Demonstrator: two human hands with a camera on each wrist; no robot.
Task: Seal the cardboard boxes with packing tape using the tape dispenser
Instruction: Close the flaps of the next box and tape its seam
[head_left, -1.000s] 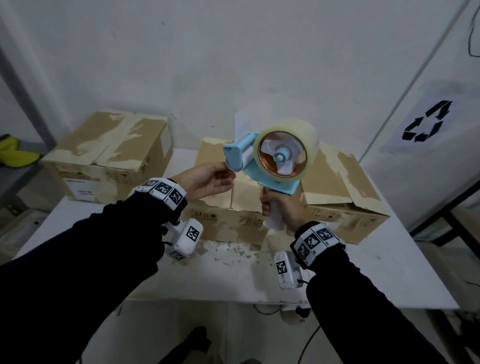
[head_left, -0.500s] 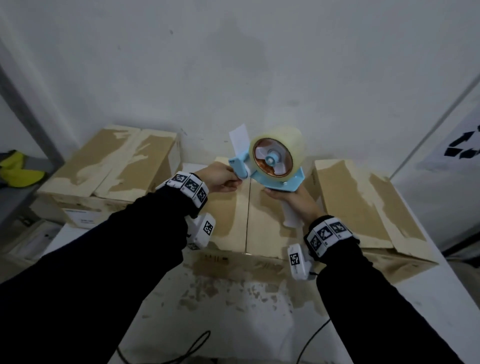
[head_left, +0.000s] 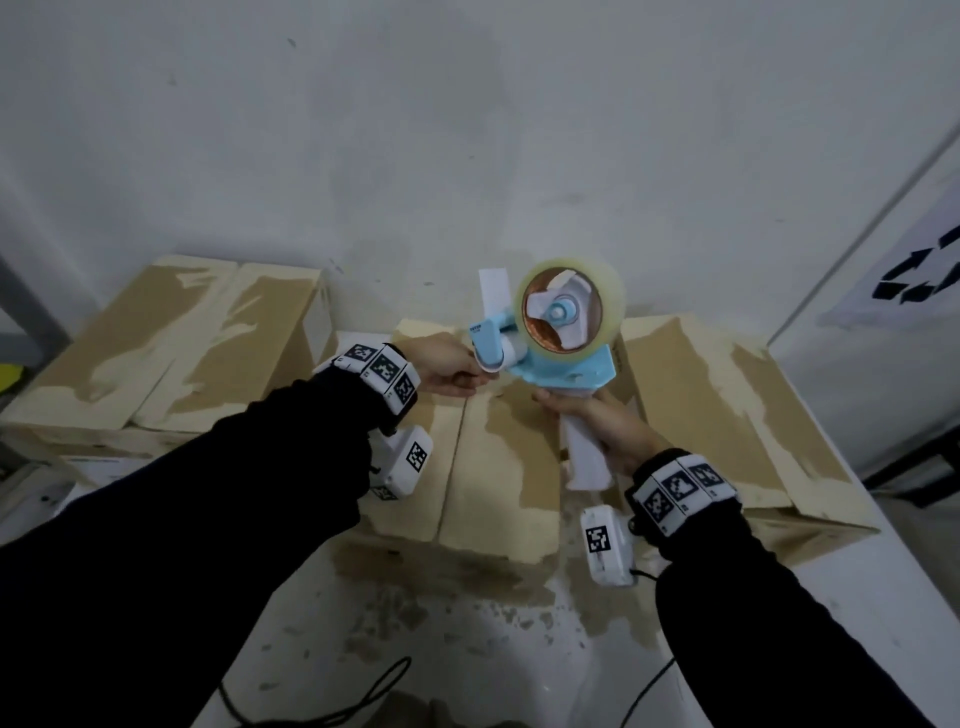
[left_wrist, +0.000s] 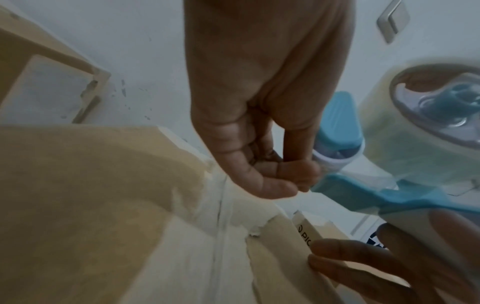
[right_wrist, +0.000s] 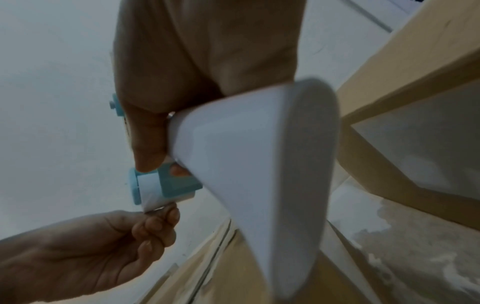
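A blue and white tape dispenser (head_left: 558, 358) with a clear tape roll (head_left: 571, 312) hangs above the middle cardboard box (head_left: 498, 467). My right hand (head_left: 602, 421) grips its white handle (right_wrist: 249, 164). My left hand (head_left: 447, 366) pinches the tape end at the dispenser's front roller (left_wrist: 335, 162), thumb and fingertips (right_wrist: 161, 222) together. The box's two top flaps meet at a centre seam (head_left: 457, 447) under the hands. A white tab (head_left: 496, 291) sticks up from the dispenser's front.
A second cardboard box (head_left: 171, 343) sits at the back left, a third (head_left: 727, 405) at the right, all on a white table (head_left: 467, 649) against a grey wall. Black cables (head_left: 322, 712) hang at the table's near edge. A recycling sign (head_left: 914, 275) is on the right.
The view has tilted down and closer to the middle box. Both hands with the dispenser have moved forward over its seam, the left still at the tape end.
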